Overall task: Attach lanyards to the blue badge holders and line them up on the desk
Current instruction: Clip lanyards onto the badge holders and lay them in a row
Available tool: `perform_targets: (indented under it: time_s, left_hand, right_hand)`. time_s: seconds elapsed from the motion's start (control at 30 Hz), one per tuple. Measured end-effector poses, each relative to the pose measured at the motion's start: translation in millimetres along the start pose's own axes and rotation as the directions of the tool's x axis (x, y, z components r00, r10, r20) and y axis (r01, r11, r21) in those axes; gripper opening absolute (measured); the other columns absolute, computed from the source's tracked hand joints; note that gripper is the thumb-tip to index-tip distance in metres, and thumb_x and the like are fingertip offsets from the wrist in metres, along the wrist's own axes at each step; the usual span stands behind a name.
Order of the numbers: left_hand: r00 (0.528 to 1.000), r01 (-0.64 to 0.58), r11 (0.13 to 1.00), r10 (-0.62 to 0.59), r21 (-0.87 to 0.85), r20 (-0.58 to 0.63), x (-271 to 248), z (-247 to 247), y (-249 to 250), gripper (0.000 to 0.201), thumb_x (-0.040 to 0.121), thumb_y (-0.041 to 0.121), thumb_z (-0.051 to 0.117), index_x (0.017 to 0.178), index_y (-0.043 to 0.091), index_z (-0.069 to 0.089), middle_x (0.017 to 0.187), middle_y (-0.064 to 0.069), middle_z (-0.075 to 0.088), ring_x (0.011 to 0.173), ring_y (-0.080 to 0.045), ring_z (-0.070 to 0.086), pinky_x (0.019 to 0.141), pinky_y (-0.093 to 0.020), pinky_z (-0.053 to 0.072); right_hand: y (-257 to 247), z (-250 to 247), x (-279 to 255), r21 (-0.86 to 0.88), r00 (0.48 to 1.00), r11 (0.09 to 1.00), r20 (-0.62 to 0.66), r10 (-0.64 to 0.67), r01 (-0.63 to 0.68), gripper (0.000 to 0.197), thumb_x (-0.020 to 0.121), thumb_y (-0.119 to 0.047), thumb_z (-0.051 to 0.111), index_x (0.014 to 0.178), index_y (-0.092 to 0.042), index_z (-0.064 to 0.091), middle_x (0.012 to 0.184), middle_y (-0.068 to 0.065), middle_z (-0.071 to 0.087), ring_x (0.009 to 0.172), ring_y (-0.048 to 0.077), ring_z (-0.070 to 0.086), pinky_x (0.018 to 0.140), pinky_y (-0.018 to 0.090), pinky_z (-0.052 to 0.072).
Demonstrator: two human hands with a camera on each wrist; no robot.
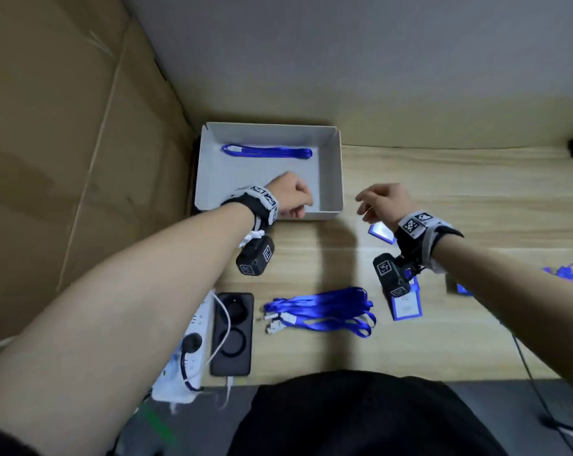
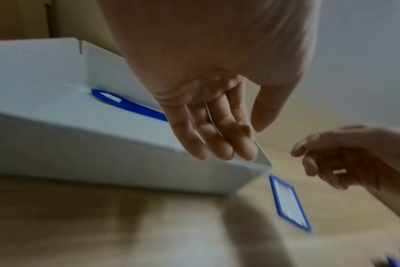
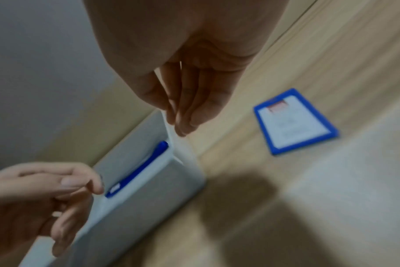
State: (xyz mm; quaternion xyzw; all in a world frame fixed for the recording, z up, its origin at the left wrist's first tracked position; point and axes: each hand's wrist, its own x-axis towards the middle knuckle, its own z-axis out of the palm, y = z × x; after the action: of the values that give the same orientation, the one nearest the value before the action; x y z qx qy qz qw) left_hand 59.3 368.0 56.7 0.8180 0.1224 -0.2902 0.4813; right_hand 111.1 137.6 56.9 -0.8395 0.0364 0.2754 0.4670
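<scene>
Here I logged both hands empty. The left hand [image 1: 293, 195] hung over the near wall of the shallow white cardboard box [image 1: 331, 172], fingers loosely extended and holding nothing. The right hand [image 1: 385, 202] hovered just right of the box, fingers relaxed and slightly curled, nothing pinched. One blue fabric lanyard [image 1: 267, 152] lay inside the box along its far wall. A blue-framed rectangular badge holder [image 3: 295, 121] lay flat on the pale wooden desk [image 1: 475, 199] under the right wrist. A bundle of blue lanyards [image 1: 321, 311] lay nearer me.
</scene>
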Motion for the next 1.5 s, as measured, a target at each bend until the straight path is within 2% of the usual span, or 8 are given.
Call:
perform_targets:
  time_s: [0.2,0.4,0.63,0.87,1.1,1.27,1.4,1.5]
  left_hand:
    - [0.975,0.000,0.975,-0.049,0.221,0.217,-36,87,-47,0.011,0.077,0.014,0.063,0.075,0.007,0.071,0.065,-0.008,0.073,0.053,-0.016,0.064,0.055,-0.022,0.052]
    - [0.963,-0.031,0.917,-0.079,0.397,0.256,-73,128,-93,0.006,0.067,0.016,0.069,0.072,0.016,0.073,0.065,0.003,0.072,0.054,-0.010,0.061,0.056,-0.023,0.050]
    - [0.974,-0.143,0.819,0.017,0.555,0.227,-93,138,-118,0.020,0.068,0.021,0.076,0.087,0.022,0.069,0.086,0.008,0.058,0.083,-0.020,0.060,0.074,-0.033,0.052]
    - [0.971,-0.216,0.776,0.104,0.593,0.217,-100,148,-123,0.012,0.069,0.012,0.072,0.071,0.019,0.063,0.097,-0.001,0.052,0.094,-0.022,0.053,0.078,-0.039,0.050]
    - [0.990,-0.128,0.833,0.073,0.538,0.123,-99,140,-117,0.015,0.077,0.023,0.072,0.092,0.022,0.070,0.093,0.004,0.064,0.087,-0.021,0.061,0.068,-0.029,0.047]
    - [0.993,-0.116,0.907,0.110,0.404,0.037,-96,121,-87,0.017,0.072,0.022,0.078,0.084,0.018,0.068,0.080,0.005,0.066,0.077,-0.016,0.062,0.071,-0.031,0.052]
    - [0.990,-0.128,0.929,0.141,0.346,-0.014,-88,105,-50,0.025,0.067,0.035,0.079,0.079,0.016,0.068,0.077,0.005,0.068,0.074,-0.017,0.063,0.071,-0.033,0.053]
    - [0.988,-0.124,0.930,0.149,0.346,-0.047,-76,94,-23,0.021,0.070,0.024,0.083,0.075,0.015,0.065,0.067,0.008,0.062,0.066,-0.016,0.059,0.066,-0.030,0.049]
  right_hand:
    - [91,36,-59,-0.251,0.982,0.968,0.180,0.061,-0.014,0.017,0.082,-0.009,0.061,0.069,-0.012,0.071,0.056,0.005,0.066,0.046,0.021,0.055,0.052,0.029,0.047]
    - [122,77,-104,-0.373,0.895,0.921,0.441,0.071,0.111,0.017,0.084,-0.019,0.067,0.069,-0.012,0.069,0.059,0.004,0.069,0.049,0.018,0.061,0.055,0.030,0.053]
    - [129,104,-118,-0.446,0.841,0.847,0.541,-0.002,0.289,0.011,0.074,-0.034,0.078,0.077,-0.023,0.076,0.073,-0.010,0.073,0.072,0.012,0.066,0.074,0.031,0.054]
    - [134,118,-124,-0.587,0.796,0.634,0.600,-0.076,0.503,0.013,0.072,-0.038,0.078,0.082,-0.030,0.075,0.087,-0.012,0.052,0.086,0.008,0.047,0.062,0.029,0.039]
    - [128,106,-123,-0.456,0.851,0.834,0.524,-0.031,0.311,0.011,0.064,-0.033,0.065,0.070,-0.023,0.064,0.073,-0.010,0.062,0.068,0.014,0.057,0.067,0.038,0.052]
    - [98,80,-125,-0.071,0.908,0.994,0.417,-0.045,0.082,0.005,0.074,-0.016,0.059,0.071,-0.012,0.057,0.054,0.008,0.059,0.049,0.021,0.050,0.052,0.030,0.042]
    - [68,48,-116,-0.036,0.926,0.998,0.375,-0.040,0.058,0.021,0.090,-0.001,0.056,0.070,-0.009,0.057,0.051,0.005,0.042,0.041,0.013,0.032,0.039,0.019,0.025]
    - [50,20,-102,-0.042,0.938,0.996,0.342,-0.055,0.073,0.024,0.088,-0.006,0.058,0.066,-0.014,0.064,0.050,0.000,0.039,0.044,0.012,0.029,0.041,0.020,0.020]
